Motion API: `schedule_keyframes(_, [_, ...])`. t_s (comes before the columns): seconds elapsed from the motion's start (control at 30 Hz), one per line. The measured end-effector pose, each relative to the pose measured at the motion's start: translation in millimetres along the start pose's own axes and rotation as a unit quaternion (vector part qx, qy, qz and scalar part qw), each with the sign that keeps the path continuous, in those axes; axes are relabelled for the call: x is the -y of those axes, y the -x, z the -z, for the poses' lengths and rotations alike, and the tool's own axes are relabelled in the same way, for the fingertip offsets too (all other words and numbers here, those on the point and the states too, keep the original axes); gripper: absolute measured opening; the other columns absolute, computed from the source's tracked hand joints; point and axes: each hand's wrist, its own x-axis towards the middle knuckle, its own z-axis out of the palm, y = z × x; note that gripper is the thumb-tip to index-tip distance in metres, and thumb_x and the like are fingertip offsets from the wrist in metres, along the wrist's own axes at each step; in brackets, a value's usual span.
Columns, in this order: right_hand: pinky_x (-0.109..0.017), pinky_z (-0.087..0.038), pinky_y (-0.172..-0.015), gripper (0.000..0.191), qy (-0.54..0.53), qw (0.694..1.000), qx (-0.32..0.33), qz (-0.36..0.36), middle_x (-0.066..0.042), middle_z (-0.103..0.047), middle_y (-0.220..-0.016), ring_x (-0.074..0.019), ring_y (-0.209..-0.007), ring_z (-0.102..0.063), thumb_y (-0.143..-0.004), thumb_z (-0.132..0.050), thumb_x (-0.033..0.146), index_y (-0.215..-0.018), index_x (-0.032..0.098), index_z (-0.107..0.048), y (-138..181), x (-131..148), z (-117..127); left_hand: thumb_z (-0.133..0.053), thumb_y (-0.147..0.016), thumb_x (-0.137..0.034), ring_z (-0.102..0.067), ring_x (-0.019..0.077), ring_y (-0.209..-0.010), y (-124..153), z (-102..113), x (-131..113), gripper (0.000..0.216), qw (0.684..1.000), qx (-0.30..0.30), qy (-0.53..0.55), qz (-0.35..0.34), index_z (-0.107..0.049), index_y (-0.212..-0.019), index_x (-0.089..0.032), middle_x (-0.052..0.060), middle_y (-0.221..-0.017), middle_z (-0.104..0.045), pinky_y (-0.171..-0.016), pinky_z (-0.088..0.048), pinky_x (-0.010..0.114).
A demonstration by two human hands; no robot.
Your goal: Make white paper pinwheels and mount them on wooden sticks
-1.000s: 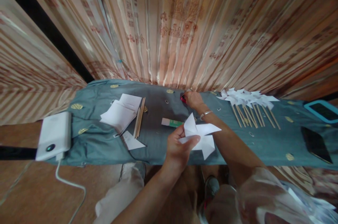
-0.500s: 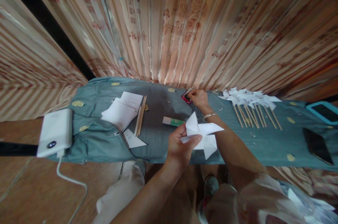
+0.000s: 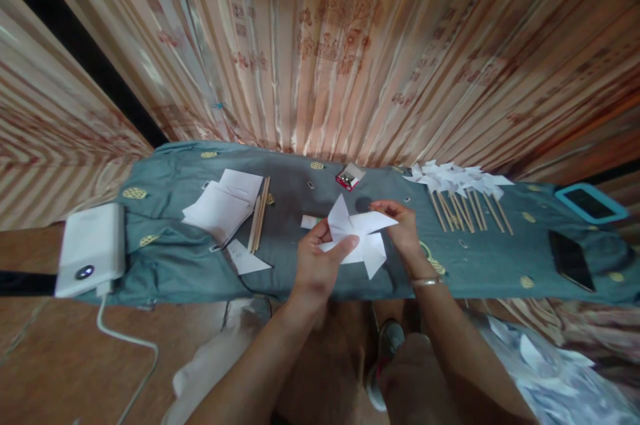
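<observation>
My left hand (image 3: 320, 257) is closed on a white paper pinwheel (image 3: 370, 246), the thumb pressed at its middle and the fingers behind. To the right of it, my right hand (image 3: 403, 228) has its thumb and forefinger together at the pinwheel's right blade. Whatever those fingertips hold is too small to make out. Behind the pinwheel lies a glue stick (image 3: 311, 221), partly covered by the left hand and the paper. Farther back stands a small open red box (image 3: 349, 177) with shiny little metal pieces inside.
White paper sheets (image 3: 220, 211), several wooden sticks (image 3: 260, 215) and a paper scrap (image 3: 249, 259) lie left. Finished pinwheels on sticks (image 3: 457, 178) lie right, before a blue-framed device (image 3: 593, 203) and a phone (image 3: 571, 259). A white power bank (image 3: 93, 248) with a cable sits far left.
My right hand has come away from the red box, back toward me to the pinwheel's right side. The box's contents now show. My left hand still holds the pinwheel; the view has shifted slightly.
</observation>
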Motion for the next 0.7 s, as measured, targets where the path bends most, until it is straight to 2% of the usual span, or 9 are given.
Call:
schedule_keyframes(0.1, [-0.028,-0.044,-0.053,0.028,0.041,0.999,0.02,0.012,-0.002,-0.068,-0.059,-0.0167,-0.053,-0.057,-0.063,-0.063,0.043,-0.072,0.017,-0.071,33,-6,14,-0.082,-0.05,-0.023,-0.061,0.0123,-0.059,-1,0,1,0.033,1.0,-0.009,-0.014,-0.022,-0.072,-0.08,-0.014,0.001,-0.069,-0.071,-0.059,-0.047,0.023])
schedule_keyframes(0.23, [-0.03,-0.048,-0.065,0.024,0.148,0.984,0.059,0.085,-0.004,-0.072,-0.071,-0.0193,-0.064,-0.064,-0.074,-0.056,0.038,-0.075,0.019,-0.071,55,-11,20,-0.082,-0.051,-0.022,-0.062,0.0114,-0.061,-6,3,-1,0.033,0.999,-0.022,-0.021,-0.037,-0.071,-0.081,-0.014,0.001,-0.072,-0.072,-0.062,-0.048,0.022])
schedule_keyframes(0.37, [-0.029,-0.049,-0.067,0.021,0.21,0.962,0.11,0.132,-0.005,-0.073,-0.076,-0.019,-0.068,-0.065,-0.079,-0.053,0.031,-0.082,0.019,-0.07,63,-18,20,-0.085,-0.048,-0.021,-0.062,0.0116,-0.063,-11,7,-4,0.037,0.998,-0.025,-0.014,-0.054,-0.071,-0.082,-0.015,0.0,-0.073,-0.073,-0.064,-0.049,0.023])
schedule_keyframes(0.5, [-0.03,-0.049,-0.072,0.019,0.282,0.928,0.154,0.188,-0.007,-0.072,-0.082,-0.02,-0.075,-0.065,-0.083,-0.051,0.022,-0.087,0.019,-0.069,68,-22,23,-0.085,-0.048,-0.02,-0.063,0.0113,-0.063,-14,10,-2,0.038,0.998,-0.026,-0.016,-0.058,-0.071,-0.082,-0.015,0.0,-0.074,-0.073,-0.065,-0.05,0.023])
schedule_keyframes(0.7, [-0.032,-0.048,-0.077,0.021,0.398,0.878,0.149,0.218,-0.009,-0.071,-0.083,-0.0229,-0.081,-0.064,-0.084,-0.046,0.013,-0.086,0.018,-0.067,73,-15,25,-0.085,-0.048,-0.022,-0.062,0.0116,-0.062,-14,8,4,0.035,0.997,-0.029,-0.037,-0.066,-0.07,-0.079,-0.015,0.0,-0.072,-0.072,-0.063,-0.05,0.023])
